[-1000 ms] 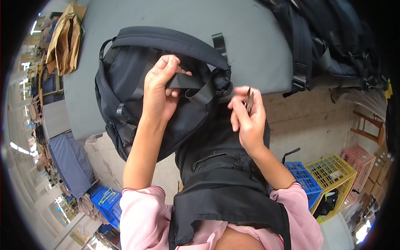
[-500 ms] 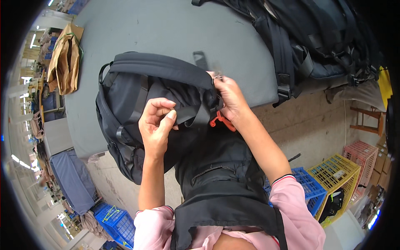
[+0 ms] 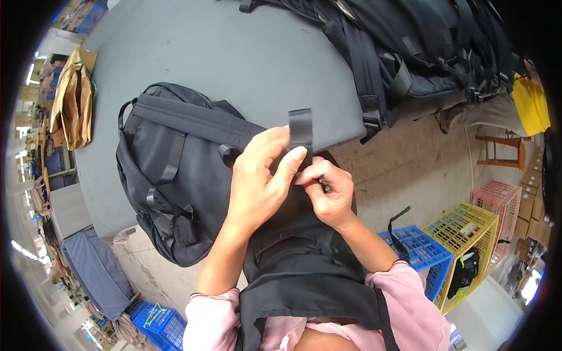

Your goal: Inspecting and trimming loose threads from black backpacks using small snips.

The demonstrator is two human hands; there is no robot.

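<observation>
Centre frame: left hand (image 3: 257, 187) and right hand (image 3: 329, 193) pinch a flat woven black strap (image 3: 301, 130). Matte nylon backpack (image 3: 175, 181) lies left-centre on grey table (image 3: 234, 58). Small item in right fingers unclear.

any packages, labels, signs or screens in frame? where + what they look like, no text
Brown paper bags: left edge of the grey table, a slumped tan bundle with a green trim.
Cardboard boxes: far right by the floor, stacked, plain brown, small in the picture.
No labels, signs or screens can be made out. The left hand and right hand pinch a black strap of the black backpack.
</observation>
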